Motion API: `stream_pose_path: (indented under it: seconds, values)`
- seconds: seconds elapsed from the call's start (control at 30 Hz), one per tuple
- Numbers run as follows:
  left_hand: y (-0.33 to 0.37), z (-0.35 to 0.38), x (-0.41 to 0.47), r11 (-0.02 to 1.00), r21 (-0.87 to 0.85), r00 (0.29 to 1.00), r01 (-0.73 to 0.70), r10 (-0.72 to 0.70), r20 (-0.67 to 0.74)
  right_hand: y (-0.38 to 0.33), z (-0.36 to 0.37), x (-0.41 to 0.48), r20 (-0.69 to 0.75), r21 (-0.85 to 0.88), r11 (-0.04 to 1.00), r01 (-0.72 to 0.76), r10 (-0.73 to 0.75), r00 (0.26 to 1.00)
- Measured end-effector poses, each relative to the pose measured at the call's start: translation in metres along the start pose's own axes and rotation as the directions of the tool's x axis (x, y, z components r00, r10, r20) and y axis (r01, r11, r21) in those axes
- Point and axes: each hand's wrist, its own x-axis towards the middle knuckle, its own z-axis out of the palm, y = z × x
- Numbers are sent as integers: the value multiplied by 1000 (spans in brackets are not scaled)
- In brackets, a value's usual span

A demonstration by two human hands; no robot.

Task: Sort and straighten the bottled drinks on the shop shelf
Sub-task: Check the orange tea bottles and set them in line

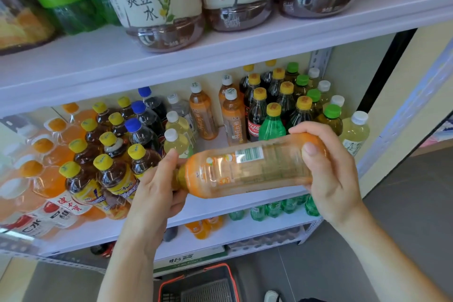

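An orange-labelled drink bottle (247, 169) lies sideways in the air in front of the middle shelf (220, 206), barcode facing up. My left hand (157, 191) grips its neck and cap end on the left, hiding the cap. My right hand (328, 169) grips its base on the right, thumb on top. Behind it on the shelf stand three matching orange-labelled bottles (234, 117) with white caps, beside a bare patch of shelf.
The middle shelf carries yellow-capped tea bottles (110, 169), blue-capped dark bottles (139, 127), pale white-capped bottles (176, 135), cola and green bottles (272, 122). Large bottles (152, 2) stand on the upper shelf. A red shopping basket (198, 284) sits on the floor below.
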Motion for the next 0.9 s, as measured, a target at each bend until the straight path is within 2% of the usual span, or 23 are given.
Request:
stream_pose_path:
  seconds: [0.07, 0.1, 0.2, 0.27, 0.33, 0.4, 0.43, 0.5, 0.63, 0.7, 0.8, 0.9]
  values:
    - [-1, 1, -1, 999, -41, 1000, -10, 10, -8, -2, 0, -1, -9, -36, 995, 89, -89, 996]
    - [-2, 2, -1, 997, -62, 999, -44, 43, -19, -3, 1, -1, -3, -6, 998, 62, -62, 998]
    - [-2, 4, -3, 980, -64, 981, -187, 183, -56, -4, 3, 2, 70, 173, 958, -227, 218, 974]
    - [2, 3, -5, 963, -7, 963, -268, 268, -40, -3, 3, 6, 151, 215, 864, -455, 431, 890]
    - [7, 2, -7, 952, 48, 954, -301, 301, 15, -4, 2, 8, 236, 274, 718, -640, 595, 768]
    - [11, -1, -9, 951, 48, 951, -307, 304, 57, -3, 1, 7, 299, 336, 585, -738, 677, 673]
    - [12, -2, -9, 953, 43, 953, -299, 297, 61, -2, 1, 5, 308, 361, 558, -747, 685, 661]
    - [12, -1, -8, 966, 48, 967, -253, 252, 20, -1, 1, 1, 288, 393, 595, -701, 645, 708]
    - [6, 1, 0, 992, 93, 991, -89, 97, -91, -3, 5, -6, 176, 350, 803, -482, 449, 876]
    - [4, 0, 2, 996, 82, 995, -28, 36, -95, -8, 5, -8, 154, 308, 873, -379, 347, 925]
    - [4, 1, 0, 997, 37, 991, -70, 73, -111, -12, 5, -7, 171, 253, 917, -309, 272, 947]
    - [9, 5, -2, 986, 0, 976, -165, 163, -146, -10, 3, -5, 230, 225, 915, -336, 285, 931]
